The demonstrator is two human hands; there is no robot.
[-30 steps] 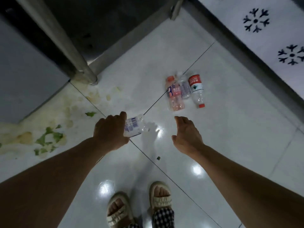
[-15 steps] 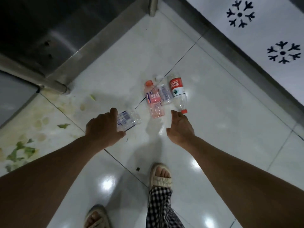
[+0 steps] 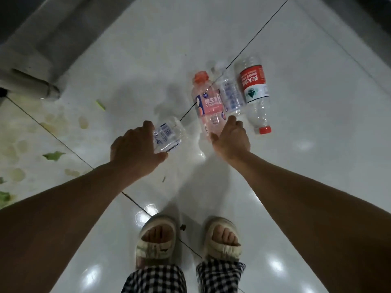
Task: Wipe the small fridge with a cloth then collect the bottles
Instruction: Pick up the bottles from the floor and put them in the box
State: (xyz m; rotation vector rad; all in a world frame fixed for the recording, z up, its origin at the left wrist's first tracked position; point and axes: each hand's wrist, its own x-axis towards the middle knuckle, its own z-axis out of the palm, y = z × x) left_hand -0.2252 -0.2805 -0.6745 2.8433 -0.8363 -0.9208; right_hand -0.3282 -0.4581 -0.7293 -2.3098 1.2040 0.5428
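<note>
Three bottles lay side by side on the glossy white tile floor (image 3: 317, 144): pink bottle (image 3: 208, 104) with an orange cap, small clear bottle (image 3: 230, 96) in the middle, red-label bottle (image 3: 255, 89) with a red cap pointing toward the person. Versus half a second before, the right hand (image 3: 231, 139) had moved from near the red cap to the lower end of the pink bottle, fingers curled over it; whether it actually gripped, I couldn't tell. Left hand (image 3: 135, 150) still clamped around a crumpled clear bottle (image 3: 169, 136) with a barcode label, held above the floor. Both feet now stood level in ribbed cream sandals (image 3: 156, 242); earlier one was stepped forward. All bottles were thin, ridged transparent plastic. Green leaf scraps (image 3: 54, 155) and yellowish stains sat on the tile to the left.
</note>
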